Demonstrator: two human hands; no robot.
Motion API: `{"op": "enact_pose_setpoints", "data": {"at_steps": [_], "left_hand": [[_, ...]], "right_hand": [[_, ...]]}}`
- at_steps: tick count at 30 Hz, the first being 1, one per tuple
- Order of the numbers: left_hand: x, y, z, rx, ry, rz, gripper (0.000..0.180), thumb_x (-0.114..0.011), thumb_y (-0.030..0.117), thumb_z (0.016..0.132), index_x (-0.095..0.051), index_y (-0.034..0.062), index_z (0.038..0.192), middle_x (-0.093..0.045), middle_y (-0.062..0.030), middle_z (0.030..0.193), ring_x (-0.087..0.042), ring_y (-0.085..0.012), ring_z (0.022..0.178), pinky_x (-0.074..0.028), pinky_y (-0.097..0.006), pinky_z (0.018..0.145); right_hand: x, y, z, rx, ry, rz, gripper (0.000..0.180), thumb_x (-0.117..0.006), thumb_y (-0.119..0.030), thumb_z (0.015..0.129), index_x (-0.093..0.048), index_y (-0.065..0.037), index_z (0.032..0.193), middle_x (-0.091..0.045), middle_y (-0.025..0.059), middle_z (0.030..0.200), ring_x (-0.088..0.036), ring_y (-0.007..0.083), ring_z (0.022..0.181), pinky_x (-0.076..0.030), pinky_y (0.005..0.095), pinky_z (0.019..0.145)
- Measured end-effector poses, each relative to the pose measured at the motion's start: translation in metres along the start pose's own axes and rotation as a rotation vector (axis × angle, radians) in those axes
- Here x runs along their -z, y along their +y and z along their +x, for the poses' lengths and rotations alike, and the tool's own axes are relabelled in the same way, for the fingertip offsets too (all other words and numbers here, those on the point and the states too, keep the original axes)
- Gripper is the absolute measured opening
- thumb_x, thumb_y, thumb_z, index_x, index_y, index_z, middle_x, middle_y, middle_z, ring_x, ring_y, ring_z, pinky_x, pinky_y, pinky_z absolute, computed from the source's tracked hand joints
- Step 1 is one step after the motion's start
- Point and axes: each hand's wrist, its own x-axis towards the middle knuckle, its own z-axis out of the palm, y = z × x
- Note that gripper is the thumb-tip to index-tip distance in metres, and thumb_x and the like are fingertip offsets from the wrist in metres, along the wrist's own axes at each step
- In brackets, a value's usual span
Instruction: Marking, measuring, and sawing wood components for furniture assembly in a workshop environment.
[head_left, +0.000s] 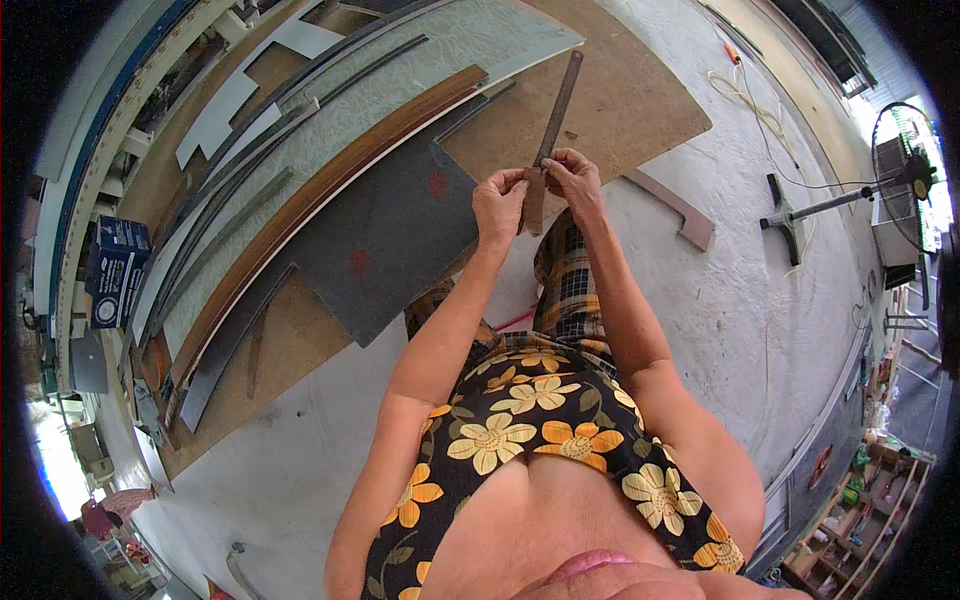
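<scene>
My left hand (499, 208) and my right hand (577, 182) are close together in front of my knees, both with fingers pinched. Between them is a flat brown piece (535, 212), its lower end pointing back toward me. A long, narrow grey-brown strip (559, 108), shaped like a ruler, runs away from my fingers over the brown board. The left fingers grip the brown piece at its left edge. My right thumb and fingers close where strip and piece meet; how the two are joined is hidden there.
Beneath lie a dark grey sheet (385, 235) and a large brown board (630, 90). Curved long strips and a wood-brown trim (330, 185) lie at left, near a blue box (121, 265). An L-shaped pinkish piece (690, 225), a stand fan (905, 180) and a cable (760, 110) are at right.
</scene>
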Motion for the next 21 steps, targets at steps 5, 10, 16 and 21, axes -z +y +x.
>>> {"op": "enact_pose_setpoints", "data": {"at_steps": [5, 10, 16, 21], "left_hand": [[-0.008, 0.005, -0.004, -0.003, -0.016, 0.054, 0.017, -0.067, 0.009, 0.09, -0.071, -0.0034, 0.1, -0.071, -0.0042, 0.086, -0.063, -0.0079, 0.074, -0.051, -0.024, 0.067], [-0.013, 0.008, -0.003, -0.096, -0.043, 0.116, 0.014, -0.065, 0.009, 0.09, -0.073, -0.0009, 0.095, -0.072, -0.0047, 0.081, -0.063, -0.009, 0.069, -0.051, -0.026, 0.063], [-0.018, 0.02, -0.009, -0.07, -0.144, 0.056, 0.013, -0.065, 0.01, 0.09, -0.071, -0.0021, 0.092, -0.07, -0.0052, 0.079, -0.062, -0.0086, 0.071, -0.051, -0.025, 0.064], [-0.019, 0.016, -0.011, -0.061, -0.06, -0.049, 0.013, -0.065, 0.012, 0.092, -0.064, -0.0012, 0.092, -0.066, -0.0031, 0.082, -0.058, -0.0084, 0.069, -0.05, -0.026, 0.063]], "right_hand": [[0.0, -0.017, -0.013, 0.084, 0.028, -0.036, 0.011, -0.066, -0.014, 0.092, -0.066, -0.004, 0.094, -0.063, -0.0027, 0.077, -0.054, 0.0045, 0.065, -0.043, 0.0216, 0.056], [0.004, -0.024, -0.021, 0.105, 0.111, -0.113, 0.012, -0.064, -0.015, 0.093, -0.066, -0.003, 0.092, -0.061, -0.0034, 0.075, -0.053, 0.0046, 0.064, -0.041, 0.0215, 0.055], [0.017, -0.029, -0.025, 0.096, 0.042, -0.083, 0.016, -0.065, -0.018, 0.093, -0.066, -0.001, 0.094, -0.061, -0.0033, 0.077, -0.053, 0.0056, 0.067, -0.042, 0.0212, 0.058], [0.003, -0.039, -0.047, 0.096, 0.022, -0.064, 0.016, -0.067, -0.014, 0.091, -0.065, 0.0, 0.098, -0.064, -0.0014, 0.081, -0.057, 0.0065, 0.071, -0.045, 0.022, 0.062]]}}
